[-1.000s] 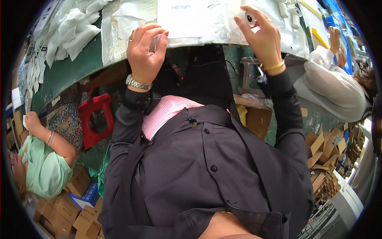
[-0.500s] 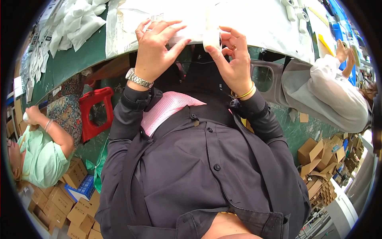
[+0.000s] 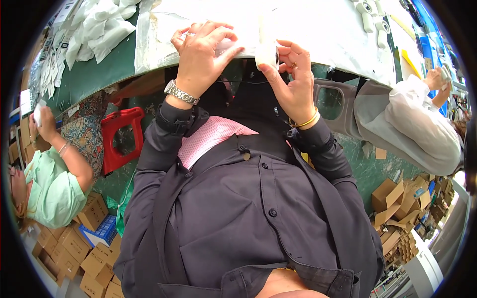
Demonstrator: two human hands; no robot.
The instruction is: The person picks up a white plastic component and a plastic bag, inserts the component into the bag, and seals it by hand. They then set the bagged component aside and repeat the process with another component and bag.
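At the near edge of the white-covered table, my right hand (image 3: 294, 82) grips a white rounded, tube-like piece (image 3: 266, 53) between thumb and fingers. A dark part shows at its side, under the fingers. My left hand (image 3: 201, 57) is bent over a pale white piece (image 3: 226, 48) just left of it, thumb and fingers close together. Glare washes out this piece, so its kind and whether it joins the tube-like piece cannot be told. A thin dark cable (image 3: 238, 81) hangs below the table edge between my hands.
White devices with dark round lenses (image 3: 382, 27) lie at the far right of the table. White bags (image 3: 99, 35) are heaped at far left. A red stool (image 3: 121, 141) and a grey chair (image 3: 338, 102) flank me. Co-workers sit on both sides; cardboard boxes (image 3: 94, 263) are stacked behind.
My hands keep nearly the same pose, and the whole view has shifted slightly. At left, a co-worker's hand has risen with a small white item; the right co-worker's hands have moved lower.
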